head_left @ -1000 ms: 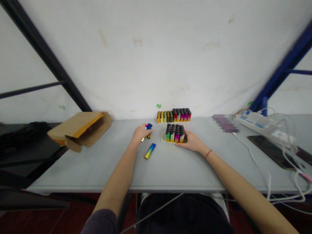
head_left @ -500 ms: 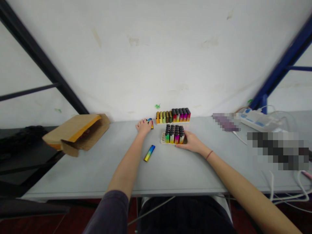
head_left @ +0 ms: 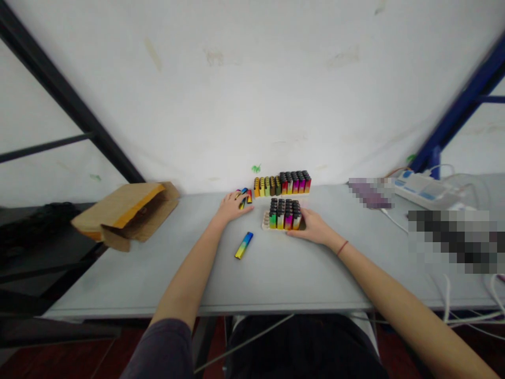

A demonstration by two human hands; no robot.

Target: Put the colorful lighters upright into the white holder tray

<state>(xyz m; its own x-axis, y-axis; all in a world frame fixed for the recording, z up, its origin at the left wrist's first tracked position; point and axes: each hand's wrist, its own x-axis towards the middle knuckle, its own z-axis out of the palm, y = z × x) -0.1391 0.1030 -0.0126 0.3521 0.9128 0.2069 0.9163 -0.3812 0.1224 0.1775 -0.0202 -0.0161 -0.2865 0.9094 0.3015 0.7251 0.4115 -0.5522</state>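
Grey table [head_left: 165,284]: left hand [head_left: 229,207] palm-down on lighters [head_left: 249,197], grip unclear; right hand [head_left: 313,229] open against lighter tray [head_left: 265,223].

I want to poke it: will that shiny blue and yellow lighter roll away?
The lighter looks flat-sided, so it would probably slide, not roll. Its shiny skin may feel slippery to pick up. Lying flat on the table, it probably can't tip much.

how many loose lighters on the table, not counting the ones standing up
At least 3: one blue-and-yellow lighter lying alone on the table, and at least two more lighters at the fingertips of the left hand, which may hide others.
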